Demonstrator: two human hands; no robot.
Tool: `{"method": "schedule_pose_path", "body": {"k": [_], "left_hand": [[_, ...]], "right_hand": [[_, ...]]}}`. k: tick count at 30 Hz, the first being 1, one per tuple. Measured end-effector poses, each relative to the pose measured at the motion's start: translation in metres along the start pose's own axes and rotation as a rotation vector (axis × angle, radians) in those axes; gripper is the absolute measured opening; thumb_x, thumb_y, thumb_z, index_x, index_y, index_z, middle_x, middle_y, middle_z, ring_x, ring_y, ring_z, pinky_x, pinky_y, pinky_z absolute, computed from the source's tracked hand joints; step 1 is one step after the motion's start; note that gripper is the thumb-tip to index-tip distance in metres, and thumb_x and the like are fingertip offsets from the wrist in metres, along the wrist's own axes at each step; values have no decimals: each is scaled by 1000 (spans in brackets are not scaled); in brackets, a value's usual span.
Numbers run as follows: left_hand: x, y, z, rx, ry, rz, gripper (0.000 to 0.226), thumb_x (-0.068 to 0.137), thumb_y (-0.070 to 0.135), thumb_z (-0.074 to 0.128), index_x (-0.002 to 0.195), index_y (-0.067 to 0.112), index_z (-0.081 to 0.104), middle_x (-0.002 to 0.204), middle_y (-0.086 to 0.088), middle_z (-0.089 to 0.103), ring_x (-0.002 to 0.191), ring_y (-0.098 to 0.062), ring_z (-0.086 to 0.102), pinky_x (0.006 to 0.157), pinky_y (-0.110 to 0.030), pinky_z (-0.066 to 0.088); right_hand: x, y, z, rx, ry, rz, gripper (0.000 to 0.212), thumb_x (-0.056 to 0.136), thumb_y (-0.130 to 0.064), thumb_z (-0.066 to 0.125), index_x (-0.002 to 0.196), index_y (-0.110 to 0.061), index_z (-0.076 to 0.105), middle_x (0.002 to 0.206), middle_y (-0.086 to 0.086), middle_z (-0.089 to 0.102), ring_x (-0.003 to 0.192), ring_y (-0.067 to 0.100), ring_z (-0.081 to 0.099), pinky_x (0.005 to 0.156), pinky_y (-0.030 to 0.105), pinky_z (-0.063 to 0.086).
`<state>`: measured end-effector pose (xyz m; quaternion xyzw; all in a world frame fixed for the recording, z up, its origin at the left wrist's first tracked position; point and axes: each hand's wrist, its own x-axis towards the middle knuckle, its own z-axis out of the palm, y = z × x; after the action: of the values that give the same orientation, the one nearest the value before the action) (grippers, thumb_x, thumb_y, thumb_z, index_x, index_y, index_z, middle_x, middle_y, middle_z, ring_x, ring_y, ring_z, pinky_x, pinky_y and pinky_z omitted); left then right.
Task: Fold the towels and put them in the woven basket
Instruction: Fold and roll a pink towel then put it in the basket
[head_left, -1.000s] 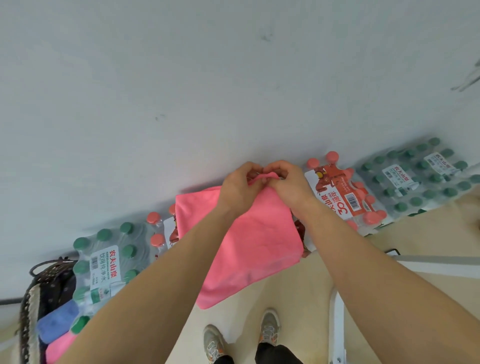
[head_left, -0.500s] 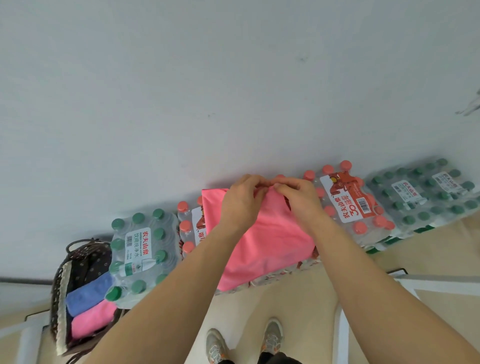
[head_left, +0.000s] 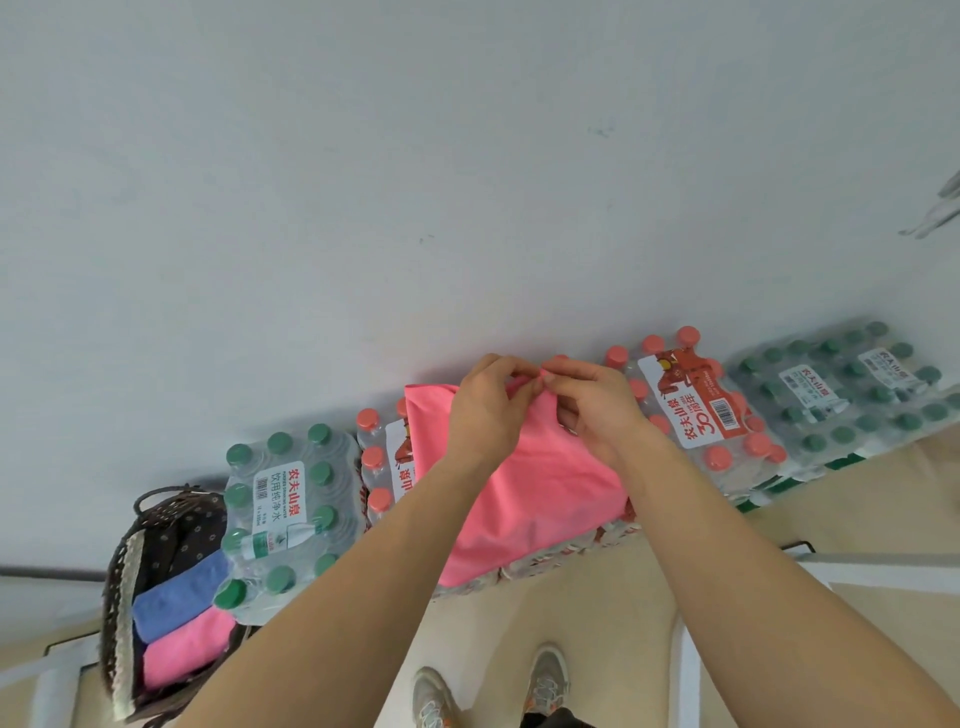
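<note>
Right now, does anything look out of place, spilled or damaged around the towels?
Nothing is spilled or damaged. One unusual thing: the pink towel seems to lie on red-capped bottle packs, not a table, while the left hand and right hand pinch its far edge. The woven basket holds two folded towels neatly.

The spread towel (head_left: 519, 483) is showing plain bright pink. The basket (head_left: 117, 613) is showing a dark brown weave, a cream band along its rim and a dark dotted lining. Its upper towel (head_left: 176, 597) is showing blue, its lower towel (head_left: 184, 649) pink. The left bottle pack (head_left: 291, 519) and the far right bottle pack (head_left: 841, 395) are wearing green caps. The middle bottle pack (head_left: 701, 410) is wearing coral-red caps and a red-and-white label. The floor (head_left: 571, 613) is showing beige, the wall (head_left: 467, 156) pale grey.
</note>
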<state>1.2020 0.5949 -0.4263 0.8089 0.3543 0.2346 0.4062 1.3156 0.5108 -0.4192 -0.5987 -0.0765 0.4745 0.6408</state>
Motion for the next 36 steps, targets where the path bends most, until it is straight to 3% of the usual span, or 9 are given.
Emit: {"method": "schedule_pose_path", "body": {"k": [3,6,10,16,21,27,36], "left_hand": [[2,-1,1,-18,-14,-21,11,85,20,72,96,24,72,98,6,63,87,-6,62,83,-33,53],[3,-3,2,8,-24,0,13,84,20,72,96,25,71,97,8,63,88,-9,62,82,-35,54],[3,-1,2,91,-14,47,8,84,23,71,90,29,69,91,14,62,81,-1,55,71,-27,48],[1,0,4,31,-30,19,9,86,21,70,87,28,63,88,12,68,82,-3,62,73,-27,52],[3,2,4,-67,-9,-38,7,88,22,68,89,23,62,85,14,68,85,-2,64,79,-27,53],[7,8,5,-163,0,-76,7,88,19,69,90,19,62,84,12,68,84,-2,65,82,-31,55],[5,13,9,-171,3,-49,7,88,15,67,90,19,62,85,10,68,81,-8,65,79,-32,55]], "right_hand": [[-1,-5,-3,40,-40,53,19,93,3,58,92,-10,72,78,8,74,66,17,70,55,23,52],[0,-8,-3,44,-58,76,17,91,4,60,93,-9,71,79,9,74,65,17,70,56,25,53],[5,-11,-4,29,-70,106,20,87,7,58,96,-5,72,87,14,74,74,22,70,71,32,57],[7,-20,-5,47,-131,176,23,89,8,51,92,-2,71,87,15,74,74,21,71,63,29,57],[7,-21,-11,-26,-130,57,16,88,5,64,96,-8,72,85,7,75,76,18,71,71,29,58],[5,-29,-14,-178,-108,-73,21,88,2,67,103,-11,72,90,2,72,73,10,68,57,23,53],[1,-34,-19,-244,-152,-100,17,89,4,61,94,-7,72,77,4,69,67,12,66,52,21,50]]}}
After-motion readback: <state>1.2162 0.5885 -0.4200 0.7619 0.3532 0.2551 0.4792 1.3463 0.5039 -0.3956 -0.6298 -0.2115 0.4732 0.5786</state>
